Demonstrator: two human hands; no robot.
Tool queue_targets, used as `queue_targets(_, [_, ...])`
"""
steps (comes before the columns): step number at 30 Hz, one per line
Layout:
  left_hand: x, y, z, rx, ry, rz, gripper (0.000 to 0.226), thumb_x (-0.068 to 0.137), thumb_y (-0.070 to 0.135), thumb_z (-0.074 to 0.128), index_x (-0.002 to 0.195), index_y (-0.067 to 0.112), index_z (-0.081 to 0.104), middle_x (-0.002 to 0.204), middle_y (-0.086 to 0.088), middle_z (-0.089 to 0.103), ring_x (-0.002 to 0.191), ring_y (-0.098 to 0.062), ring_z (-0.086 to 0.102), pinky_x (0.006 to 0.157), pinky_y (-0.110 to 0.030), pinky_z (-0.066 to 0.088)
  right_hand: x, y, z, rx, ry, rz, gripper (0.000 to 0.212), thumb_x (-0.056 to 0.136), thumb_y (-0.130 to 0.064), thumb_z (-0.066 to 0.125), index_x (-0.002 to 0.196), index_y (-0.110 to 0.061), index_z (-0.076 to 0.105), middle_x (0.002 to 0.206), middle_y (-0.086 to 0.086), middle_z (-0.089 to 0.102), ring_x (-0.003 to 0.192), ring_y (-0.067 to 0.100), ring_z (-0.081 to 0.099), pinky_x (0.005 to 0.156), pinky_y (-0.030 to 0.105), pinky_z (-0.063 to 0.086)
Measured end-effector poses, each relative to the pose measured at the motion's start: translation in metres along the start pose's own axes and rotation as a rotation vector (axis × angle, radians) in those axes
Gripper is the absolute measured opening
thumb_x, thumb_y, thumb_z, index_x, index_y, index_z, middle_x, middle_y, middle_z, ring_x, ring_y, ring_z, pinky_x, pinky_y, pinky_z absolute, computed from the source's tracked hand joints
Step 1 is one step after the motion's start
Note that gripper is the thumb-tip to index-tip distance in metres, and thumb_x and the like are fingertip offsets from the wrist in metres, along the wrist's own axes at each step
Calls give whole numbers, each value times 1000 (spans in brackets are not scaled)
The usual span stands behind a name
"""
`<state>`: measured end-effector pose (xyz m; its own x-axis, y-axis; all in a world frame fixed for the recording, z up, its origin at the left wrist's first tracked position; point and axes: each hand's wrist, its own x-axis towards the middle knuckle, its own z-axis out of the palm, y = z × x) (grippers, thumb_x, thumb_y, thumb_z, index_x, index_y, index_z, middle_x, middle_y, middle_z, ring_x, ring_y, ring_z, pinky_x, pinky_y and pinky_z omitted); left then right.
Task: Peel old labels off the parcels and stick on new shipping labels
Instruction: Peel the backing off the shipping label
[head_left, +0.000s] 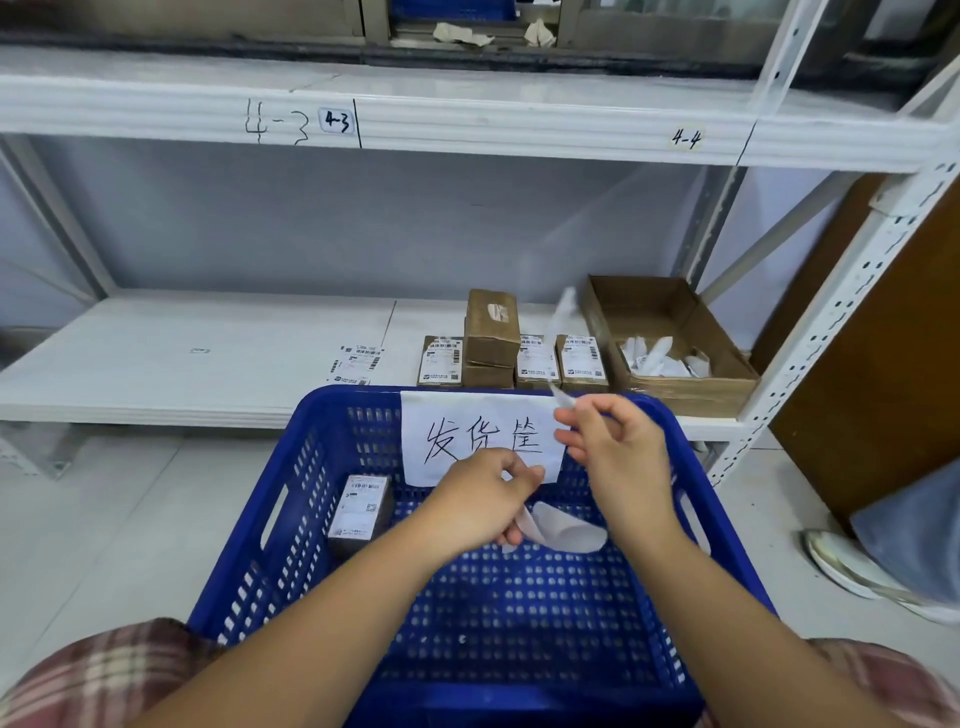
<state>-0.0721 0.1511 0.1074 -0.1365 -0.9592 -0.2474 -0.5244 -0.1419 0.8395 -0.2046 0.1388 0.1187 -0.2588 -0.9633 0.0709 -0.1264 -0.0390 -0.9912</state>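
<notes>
white curled label sheet (563, 526) is gripped by left hand (485, 501) over blue perforated plastic crate (332, 408) | thin translucent strip (560, 338), blurred, is pinched by right hand (615, 449) | small brown labelled parcel (359, 512) is laid at crate's left | more brown cardboard parcels (491, 338) are stacked on white shelf (208, 374)

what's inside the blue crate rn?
One labelled parcel sits at its left. The left hand holds white paper, the right hand pinches a strip, both over the crate; anything beneath them is hidden.

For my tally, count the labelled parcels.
4: one parcel in the blue basket; on the shelf, one left of the plain stack, two right of it. Others may be hidden.
</notes>
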Motion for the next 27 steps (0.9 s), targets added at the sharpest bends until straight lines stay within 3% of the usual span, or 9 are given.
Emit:
queue_targets(4, [3,-1,3,-110,70,-48,22,96,31,47,87,13,57,60,-9,64,46,-15,56,47,-18,42,-10,5,10,-87,-126,-31,17,96,-15,56,83,-24,62,81,-11,74,74,1,70,80,30,56])
queue_targets(9, [6,4,-2,-572,47,-68,17,94,19,52,94,4,57,65,-9,61,50,-13,49,50,-22,38,-17,5,12,-275,-181,-176,21,94,-18,61,82,-35,59,78,-17,71,76,-7,65,64,7,46])
queue_targets(11, [6,6,-5,-748,78,-81,7,93,14,52,91,8,52,61,-7,59,53,-14,48,53,-24,37,-17,7,12,-312,-165,-200,18,94,-20,61,88,-37,58,86,-16,71,82,-5,65,71,12,49])
queue_targets(15, [9,7,-9,-917,169,-109,13,93,20,56,86,10,54,62,-6,58,52,-13,47,57,-25,38,-17,10,13,-295,-164,-180,16,94,-20,60,99,-35,57,98,-10,73,94,4,67,86,30,53])
queue_targets(17, [9,7,-10,-951,232,-140,13,92,16,58,82,9,56,61,-4,56,52,-13,46,56,-24,38,-20,11,14,-292,-188,-178,17,94,-21,60,101,-36,56,101,-9,73,96,3,66,86,27,52])
queue_targets(20, [9,4,-11,-955,287,-150,16,92,7,56,75,8,55,60,-3,54,54,-13,45,55,-23,37,-22,12,16,-297,-219,-169,19,93,-24,65,107,-34,56,98,-11,73,96,1,65,81,13,47])
queue_targets(22, [9,4,-12,-925,313,-111,20,92,6,55,73,9,56,61,-3,53,56,-13,45,55,-23,37,-21,10,16,-225,-239,-102,31,89,-25,70,113,-35,53,99,-12,72,99,1,64,84,14,46])
queue_targets(27, [8,8,-21,-937,373,-25,23,93,8,54,71,12,56,61,-2,51,60,-14,45,60,-26,37,-14,7,13,17,-370,303,66,82,-27,78,127,-45,34,124,1,57,114,18,56,96,36,47])
